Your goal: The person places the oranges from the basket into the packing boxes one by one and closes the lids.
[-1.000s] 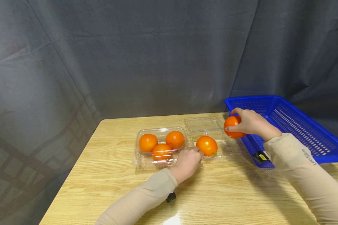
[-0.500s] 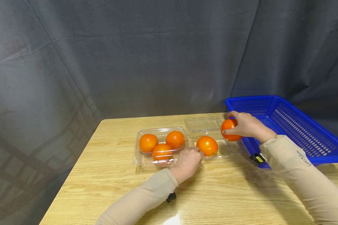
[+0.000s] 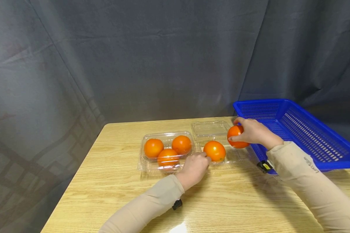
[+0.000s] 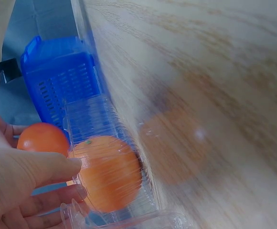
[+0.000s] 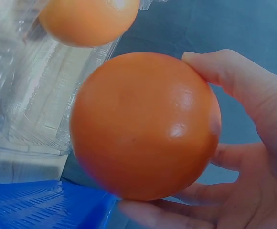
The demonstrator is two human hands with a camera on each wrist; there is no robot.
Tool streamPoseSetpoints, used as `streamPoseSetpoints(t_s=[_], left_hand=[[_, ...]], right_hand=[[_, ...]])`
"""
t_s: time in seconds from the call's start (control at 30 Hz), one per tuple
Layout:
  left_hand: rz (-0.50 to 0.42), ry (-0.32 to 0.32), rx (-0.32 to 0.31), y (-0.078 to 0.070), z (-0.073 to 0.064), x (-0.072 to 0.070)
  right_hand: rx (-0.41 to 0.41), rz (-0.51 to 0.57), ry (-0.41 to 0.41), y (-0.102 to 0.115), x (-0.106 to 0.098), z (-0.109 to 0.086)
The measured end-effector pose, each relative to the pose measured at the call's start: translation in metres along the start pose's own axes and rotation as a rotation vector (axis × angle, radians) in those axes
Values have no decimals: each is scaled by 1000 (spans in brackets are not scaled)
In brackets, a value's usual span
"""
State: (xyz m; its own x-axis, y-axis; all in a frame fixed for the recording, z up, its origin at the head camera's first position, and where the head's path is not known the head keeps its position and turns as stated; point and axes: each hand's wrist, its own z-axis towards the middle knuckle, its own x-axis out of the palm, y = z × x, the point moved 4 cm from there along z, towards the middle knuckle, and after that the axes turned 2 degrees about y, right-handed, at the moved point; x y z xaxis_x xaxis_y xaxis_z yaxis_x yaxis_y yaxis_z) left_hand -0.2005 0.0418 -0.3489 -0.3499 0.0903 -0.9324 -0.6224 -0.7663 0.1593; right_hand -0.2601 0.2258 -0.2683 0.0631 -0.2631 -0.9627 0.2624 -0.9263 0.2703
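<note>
My right hand (image 3: 255, 131) grips an orange (image 3: 236, 137) between thumb and fingers, above the right end of an opened clear plastic clamshell box (image 3: 233, 155). In the right wrist view the held orange (image 5: 145, 126) fills the middle. One orange (image 3: 214, 151) lies in the left part of that box. My left hand (image 3: 193, 170) pinches the box's near left edge with thumb and fingertips, close beside this orange (image 4: 110, 174). The box's raised lid (image 3: 211, 128) leans toward the back.
Left of the opened box stands another clear clamshell box (image 3: 143, 161) with three oranges in it. A blue perforated basket (image 3: 318, 124) sits at the right of the wooden table (image 3: 105, 187). Behind the table hangs a dark grey curtain (image 3: 163, 64).
My right hand has moved left and down with its orange, from the basket's rim to over the opened box. My left hand has stayed in place.
</note>
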Motion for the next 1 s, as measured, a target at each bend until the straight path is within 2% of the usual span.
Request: streamPoseSetpoints(t_s=[1.0], left_hand=[[1,-10,0,-1,0,-1]], right_hand=[[-26,21,20,1,22,2]])
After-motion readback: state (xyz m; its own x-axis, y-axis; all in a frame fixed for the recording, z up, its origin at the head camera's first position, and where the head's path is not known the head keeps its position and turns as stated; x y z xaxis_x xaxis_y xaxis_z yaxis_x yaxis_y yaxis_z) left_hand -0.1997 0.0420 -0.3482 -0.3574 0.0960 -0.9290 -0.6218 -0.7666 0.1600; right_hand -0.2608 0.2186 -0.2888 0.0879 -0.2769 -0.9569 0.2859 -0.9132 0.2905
